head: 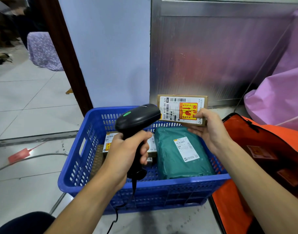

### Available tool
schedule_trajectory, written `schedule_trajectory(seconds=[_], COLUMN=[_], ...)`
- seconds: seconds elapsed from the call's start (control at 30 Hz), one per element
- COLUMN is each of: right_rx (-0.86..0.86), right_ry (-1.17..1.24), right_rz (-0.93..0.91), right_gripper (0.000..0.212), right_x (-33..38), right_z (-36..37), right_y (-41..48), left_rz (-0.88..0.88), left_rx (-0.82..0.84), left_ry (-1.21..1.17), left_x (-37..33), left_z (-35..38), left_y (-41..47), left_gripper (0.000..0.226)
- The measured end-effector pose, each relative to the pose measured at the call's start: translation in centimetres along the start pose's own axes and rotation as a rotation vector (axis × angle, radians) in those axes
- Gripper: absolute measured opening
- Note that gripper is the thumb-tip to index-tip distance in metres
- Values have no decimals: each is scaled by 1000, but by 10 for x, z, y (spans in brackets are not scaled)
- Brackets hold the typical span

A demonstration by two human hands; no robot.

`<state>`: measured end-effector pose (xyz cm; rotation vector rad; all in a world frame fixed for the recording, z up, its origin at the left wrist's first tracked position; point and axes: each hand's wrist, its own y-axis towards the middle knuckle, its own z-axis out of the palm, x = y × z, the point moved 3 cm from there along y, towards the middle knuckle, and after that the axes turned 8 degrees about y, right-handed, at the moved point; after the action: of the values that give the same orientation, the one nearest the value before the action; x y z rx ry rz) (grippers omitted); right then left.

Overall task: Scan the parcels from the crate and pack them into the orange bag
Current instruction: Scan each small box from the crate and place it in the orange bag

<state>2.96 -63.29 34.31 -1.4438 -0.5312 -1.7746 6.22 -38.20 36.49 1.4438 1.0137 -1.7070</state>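
My left grip (128, 149) is closed tight round the handle of the black scanner (138, 119), all the fingers curled about it. The scanner's head, with a green light on top, is raised over the far half of the blue crate (77, 149). The scanner's cable (117, 215) drops from the foot of the handle and runs down over the crate's near wall. My right grip (207, 130) holds a flat cardboard parcel (178, 107) by its lower right corner, thumb on the label face and fingers underneath. I have it up above the crate's far right corner, just beside the scanner's nose, with the label turned toward me. The label shows barcodes and a red and yellow sticker. Inside the crate a green soft parcel (182, 164) lies along the right half, its white label facing up. In the left half there is a smaller box (109, 141) with a label, partly hidden behind my left grip. The orange bag (237, 208) lies open just beside the crate's right wall. Something with a label shows dimly inside it, but I cannot tell what. Behind the crate stand a pale blue wall (111, 48) and a metal panel (212, 48). Beyond the crate's far right corner, behind the bag, there is a heap of pink plastic (280, 92). To the crate's left, on the tiled floor (26, 98), lie a red tag (18, 155) and a grey cable (35, 156).
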Motion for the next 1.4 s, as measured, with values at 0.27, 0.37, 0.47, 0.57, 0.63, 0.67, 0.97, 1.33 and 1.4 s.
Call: schedule_trajectory(seconds=[0.27,0.37,0.47,0.57,0.63,0.67,0.97,1.33,1.4], right_rx=[-20,-7,-2,-11,-16,-11,89,-96,-122], right_ry=[-17,-14,-16,-9,5,11,-125,-100,-112], right_rz=[-4,-9,-13,-12,-10,-9,93,117,97], right_gripper=[35,32,31,31,34,35,47,39,34], right_x=[-1,-1,0,0,0,0,-1,10,20], right_z=[-2,-2,-1,-2,-2,-2,-2,-35,-46], right_y=[1,1,0,0,2,2,-7,-38,-43], left_rz=[-15,-8,-6,-2,-2,-2,4,-1,-8], left_rx=[15,15,9,5,3,0,13,-39,-37], left_ry=[21,24,22,21,19,19,54,15,-2], left_x=[1,0,1,2,2,2,-2,-3,-1], left_z=[1,1,1,1,1,0,3,4,1], left_y=[-1,-1,-1,0,1,1,-1,-4,-6], left_gripper=[28,28,28,28,28,28,27,32,32])
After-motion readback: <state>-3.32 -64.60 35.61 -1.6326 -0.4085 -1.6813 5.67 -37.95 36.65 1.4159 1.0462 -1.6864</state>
